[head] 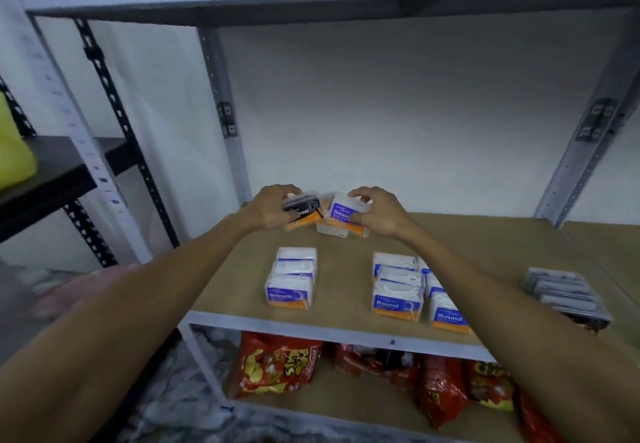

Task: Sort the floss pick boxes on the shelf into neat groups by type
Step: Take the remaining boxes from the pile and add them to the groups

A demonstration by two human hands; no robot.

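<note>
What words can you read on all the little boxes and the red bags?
"Smooth": front Smooth box of the left stack.
"Round": left Round box and right Round box.
"Smoo", rest hidden: white box held by the right hand.
"coal", start hidden: black box held by the left hand.
Red snack bags: blurred, unreadable.
Small print on boxes: unreadable.

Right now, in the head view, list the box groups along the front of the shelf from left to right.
Smooth boxes → Round boxes → dark boxes
</note>
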